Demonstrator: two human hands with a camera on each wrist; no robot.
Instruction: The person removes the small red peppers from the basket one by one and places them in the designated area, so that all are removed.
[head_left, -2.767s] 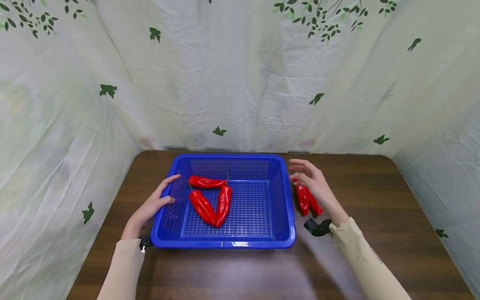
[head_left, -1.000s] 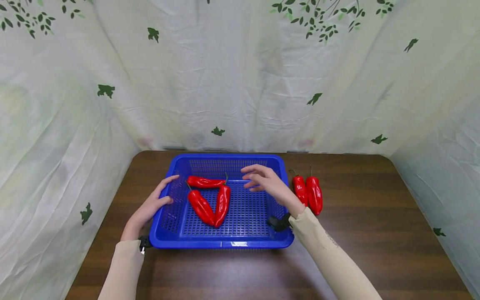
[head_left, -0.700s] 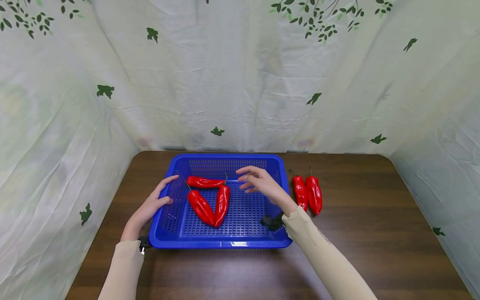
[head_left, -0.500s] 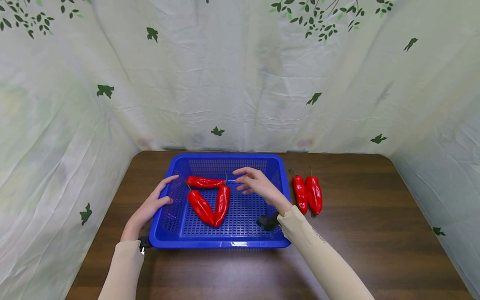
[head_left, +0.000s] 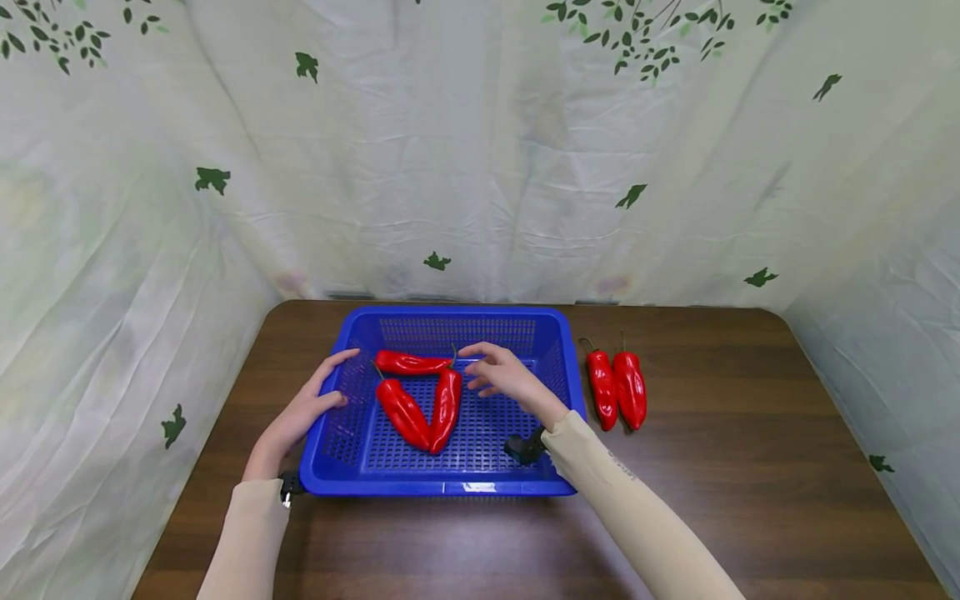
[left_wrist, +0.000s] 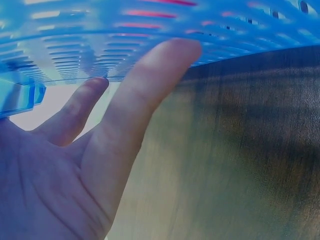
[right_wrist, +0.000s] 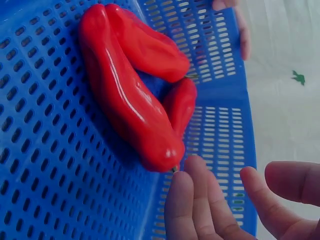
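A blue plastic basket (head_left: 483, 487) stands on the table with three long red peppers in it. Two of them, the left pepper (head_left: 403, 412) and the right pepper (head_left: 447, 408), form a V, and the third pepper (head_left: 412, 363) lies across behind. My left hand (head_left: 296, 417) grips the basket's left rim; in the left wrist view its fingers (left_wrist: 125, 110) lie against the slotted wall. Above the basket floor hovers my right hand (head_left: 510, 382), loosely bent and holding nothing. Its fingertips are near the right pepper's stem, as the right wrist view (right_wrist: 240, 205) also shows.
Two more red peppers (head_left: 630, 392) lie side by side on the brown wooden table (head_left: 750, 417), right of the basket. A pale leaf-printed curtain (head_left: 487, 167) surrounds the table at the back and sides.
My right hand has moved left from over the peppers on the table into the basket, and drifts further towards the peppers there. The left hand, basket and peppers have stayed put.
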